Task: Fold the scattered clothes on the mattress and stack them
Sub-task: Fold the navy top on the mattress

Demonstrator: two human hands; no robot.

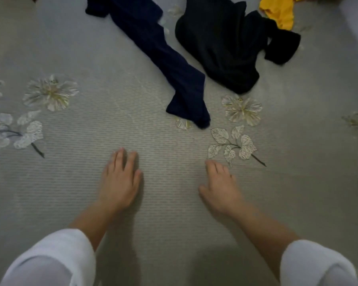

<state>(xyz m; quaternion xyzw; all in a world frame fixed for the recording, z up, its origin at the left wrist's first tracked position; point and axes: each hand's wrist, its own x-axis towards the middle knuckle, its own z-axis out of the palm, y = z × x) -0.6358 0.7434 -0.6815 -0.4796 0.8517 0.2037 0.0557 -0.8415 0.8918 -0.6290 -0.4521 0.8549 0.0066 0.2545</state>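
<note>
A: Item one, the largest – what do we log?

B: The mattress, grey ribbed cover stitched with pale flowers and leaf sprigs. It fills our whole view.

A: Next the clothes. Where do we place them?

B: All at the far end, unfolded. The black garment lies crumpled right of centre. The navy garment sits just beside it on the left, a long strip running diagonally from the top edge toward us, with its near end resting on a leaf motif.

A: And the yellow one?

B: The yellow garment is at the top right, cut by the frame and touching the black garment's upper edge.

A: Then the white sleeves, pushed up both forearms. Hands?

B: Both are in the near middle, well short of the clothes and holding nothing. We record the left hand as palm down with its fingers straight and close together. The right hand has its fingers relaxed and slightly bent – whether either one presses the mattress, we cannot tell.
</note>
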